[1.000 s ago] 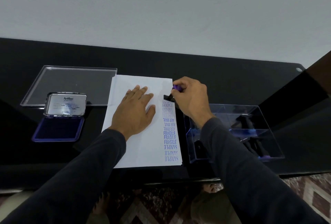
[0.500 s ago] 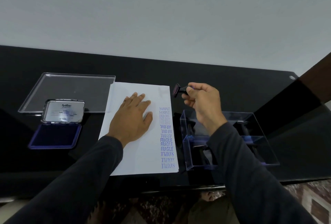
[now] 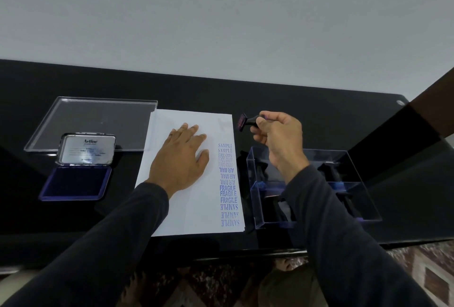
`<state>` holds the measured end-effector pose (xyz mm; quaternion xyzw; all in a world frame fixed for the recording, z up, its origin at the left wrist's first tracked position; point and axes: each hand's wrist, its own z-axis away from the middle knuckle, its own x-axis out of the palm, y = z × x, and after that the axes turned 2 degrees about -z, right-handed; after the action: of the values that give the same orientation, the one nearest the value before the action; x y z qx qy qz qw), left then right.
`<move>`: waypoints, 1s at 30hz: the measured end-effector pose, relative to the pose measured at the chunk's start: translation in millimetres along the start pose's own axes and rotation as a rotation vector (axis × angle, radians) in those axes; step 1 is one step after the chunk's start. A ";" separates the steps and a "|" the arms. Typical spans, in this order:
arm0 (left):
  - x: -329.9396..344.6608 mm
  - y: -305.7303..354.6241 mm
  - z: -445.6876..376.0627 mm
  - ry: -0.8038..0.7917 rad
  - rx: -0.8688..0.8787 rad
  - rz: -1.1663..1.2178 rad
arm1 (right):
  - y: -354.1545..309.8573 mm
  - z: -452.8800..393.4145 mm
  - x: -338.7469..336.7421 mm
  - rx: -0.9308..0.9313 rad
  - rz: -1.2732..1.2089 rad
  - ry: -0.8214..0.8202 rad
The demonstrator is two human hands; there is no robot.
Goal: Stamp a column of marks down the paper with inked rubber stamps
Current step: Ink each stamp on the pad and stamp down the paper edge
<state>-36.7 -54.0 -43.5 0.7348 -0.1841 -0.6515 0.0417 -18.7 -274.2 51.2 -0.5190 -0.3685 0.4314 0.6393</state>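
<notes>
Head view is showing the right hand (image 3: 277, 134) pinching the stamp (image 3: 247, 121) above the counter (image 3: 294, 100) while the left hand (image 3: 181, 159) is lying flat on the paper (image 3: 194, 208), so it is likely needing re-inking at the ink pad (image 3: 76, 182) and a level press above the column of marks (image 3: 228, 184).

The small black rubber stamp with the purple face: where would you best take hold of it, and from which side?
By its narrow black handle, from the end away from the inked face, as the right hand grips the small black rubber stamp now. The handle tapers into a slim stalk that fingers can pinch; the wide purple face points left and would smear ink.
</notes>
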 end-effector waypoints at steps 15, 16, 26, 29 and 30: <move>-1.7 1.3 0.3 0.001 0.000 0.008 | -2.5 3.3 -0.5 -0.011 0.025 0.008; -1.9 1.3 0.6 0.001 -0.001 0.010 | -2.2 3.8 -0.2 -0.011 0.027 0.008; -10.9 2.3 -0.4 -0.022 -0.004 0.084 | -3.9 14.8 5.7 -0.021 0.034 -0.020; -20.5 0.4 6.3 0.006 -0.032 0.099 | -4.4 21.5 11.9 -0.038 0.043 -0.037; -23.7 -1.4 9.4 0.015 -0.039 0.098 | -4.6 24.0 14.8 -0.042 0.043 -0.044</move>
<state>-47.6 -43.4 -23.0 0.7288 -0.2070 -0.6465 0.0893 -34.7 -252.5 60.7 -0.5303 -0.3803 0.4484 0.6108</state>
